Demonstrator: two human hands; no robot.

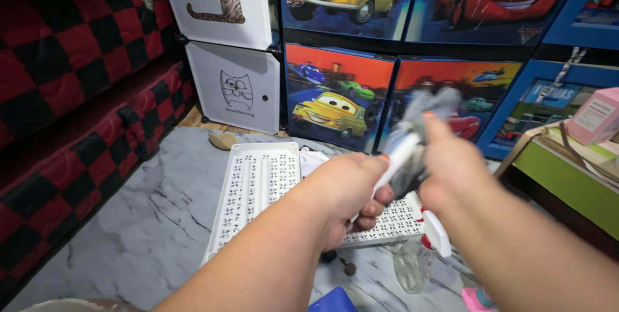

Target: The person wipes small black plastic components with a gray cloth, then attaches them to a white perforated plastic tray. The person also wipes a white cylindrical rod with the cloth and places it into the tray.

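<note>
My left hand (345,193) is closed around a white rod-shaped piece (396,157) that sticks up and to the right. My right hand (451,164) grips a grey cloth (429,109), blurred by motion, at the rod's upper end. Both hands hover above a white perforated plastic panel (258,186) lying flat on the marbled grey floor (155,222).
Cube cabinets with cartoon car doors (335,102) and white owl and cat doors (238,86) stand behind. Red-and-black checkered cushions (71,106) line the left. A clear spray bottle (416,260) lies near the panel. A green box (567,176) and pink box (596,115) sit right.
</note>
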